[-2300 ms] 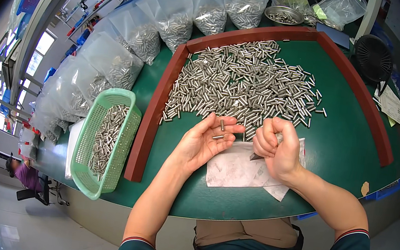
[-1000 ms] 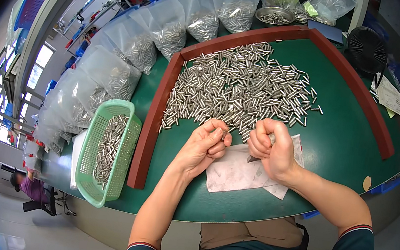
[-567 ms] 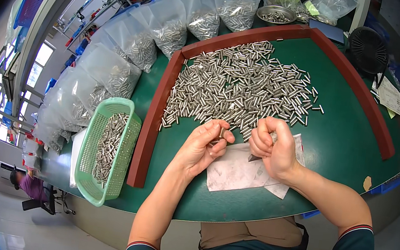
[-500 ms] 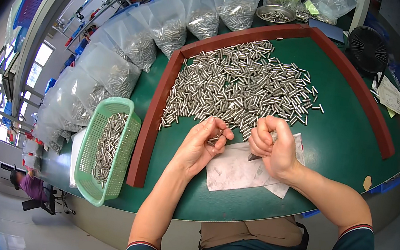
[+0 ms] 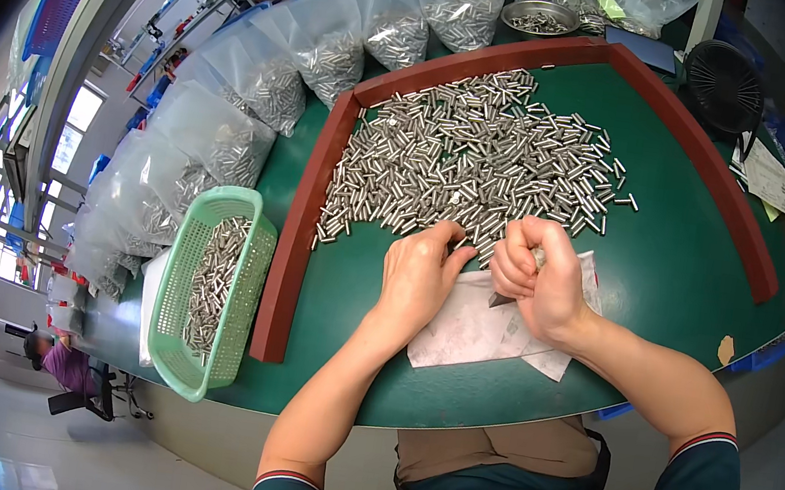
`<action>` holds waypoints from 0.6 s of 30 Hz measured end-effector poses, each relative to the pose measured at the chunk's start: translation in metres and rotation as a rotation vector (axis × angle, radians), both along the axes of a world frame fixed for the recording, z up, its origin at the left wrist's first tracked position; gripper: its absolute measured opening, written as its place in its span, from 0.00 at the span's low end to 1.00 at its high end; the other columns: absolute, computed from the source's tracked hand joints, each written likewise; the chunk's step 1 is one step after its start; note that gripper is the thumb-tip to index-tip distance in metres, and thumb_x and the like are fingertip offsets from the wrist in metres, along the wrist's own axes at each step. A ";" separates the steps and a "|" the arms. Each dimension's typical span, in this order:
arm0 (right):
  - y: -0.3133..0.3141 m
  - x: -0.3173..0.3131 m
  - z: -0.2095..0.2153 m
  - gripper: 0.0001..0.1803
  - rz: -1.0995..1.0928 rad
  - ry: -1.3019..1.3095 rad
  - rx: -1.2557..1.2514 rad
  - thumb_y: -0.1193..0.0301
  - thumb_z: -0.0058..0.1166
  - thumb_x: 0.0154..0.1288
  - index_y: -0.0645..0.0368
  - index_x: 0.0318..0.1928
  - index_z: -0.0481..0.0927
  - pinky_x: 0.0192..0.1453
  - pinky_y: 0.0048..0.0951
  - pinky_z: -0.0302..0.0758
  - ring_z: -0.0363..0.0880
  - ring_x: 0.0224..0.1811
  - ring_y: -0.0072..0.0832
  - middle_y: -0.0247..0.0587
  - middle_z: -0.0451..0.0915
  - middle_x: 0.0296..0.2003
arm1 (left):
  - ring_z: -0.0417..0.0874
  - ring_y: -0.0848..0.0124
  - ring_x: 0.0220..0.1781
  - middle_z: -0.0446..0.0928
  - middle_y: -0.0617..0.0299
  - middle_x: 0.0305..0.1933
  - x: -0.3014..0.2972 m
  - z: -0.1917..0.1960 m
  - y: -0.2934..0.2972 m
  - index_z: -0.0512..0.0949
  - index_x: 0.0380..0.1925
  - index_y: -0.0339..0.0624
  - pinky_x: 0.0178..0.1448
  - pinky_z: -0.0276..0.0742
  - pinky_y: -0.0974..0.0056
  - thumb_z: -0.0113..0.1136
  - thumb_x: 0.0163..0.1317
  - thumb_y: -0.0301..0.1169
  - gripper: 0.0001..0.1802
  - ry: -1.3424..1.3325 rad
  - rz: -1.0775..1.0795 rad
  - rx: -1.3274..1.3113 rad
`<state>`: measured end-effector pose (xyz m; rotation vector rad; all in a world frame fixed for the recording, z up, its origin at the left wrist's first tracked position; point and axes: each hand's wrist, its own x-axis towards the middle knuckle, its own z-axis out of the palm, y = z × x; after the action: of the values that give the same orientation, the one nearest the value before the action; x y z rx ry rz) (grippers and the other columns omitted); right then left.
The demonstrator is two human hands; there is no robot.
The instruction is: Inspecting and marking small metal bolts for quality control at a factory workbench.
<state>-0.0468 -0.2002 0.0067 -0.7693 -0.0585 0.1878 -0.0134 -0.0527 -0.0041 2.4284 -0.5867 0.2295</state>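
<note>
A broad pile of short, shiny metal pins [image 5: 484, 153] covers much of the green table. At its near edge is my left hand [image 5: 415, 278], back up, with fingers curled and thumb and forefinger close to the pins. What lies under those fingers is hidden. Beside it, my right hand [image 5: 542, 280] makes a fist above a pale, stained cloth [image 5: 461, 324]. A small dark pointed piece [image 5: 501, 301] pokes out below the right fist, and a pale bit shows between the fingers; I cannot make out what it is.
A dark red wooden border [image 5: 289, 261] bends round the pile. Left of it stands a green plastic basket [image 5: 162, 314] holding more pins. Several clear bags [image 5: 326, 33] of pins line the far left side. A metal bowl [image 5: 542, 9] and black fan [image 5: 722, 88] stand at the back.
My left hand has turned from palm up to back up and moved slightly right, its fingers to the pile's edge. The right fist has hardly moved.
</note>
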 end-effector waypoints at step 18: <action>0.000 0.001 0.000 0.17 0.000 0.030 0.025 0.69 0.30 0.57 0.53 0.11 0.54 0.13 0.20 0.42 0.44 0.08 0.15 0.27 0.51 0.07 | 0.60 0.81 0.19 0.73 0.56 0.27 0.006 0.008 0.030 0.71 0.33 0.40 0.25 0.61 0.77 0.50 0.58 0.28 0.05 1.197 -0.002 -1.398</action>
<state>-0.0460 -0.1998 0.0072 -0.7416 -0.0325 0.1980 -0.0074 -0.0228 0.0043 0.8682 0.1642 -0.6076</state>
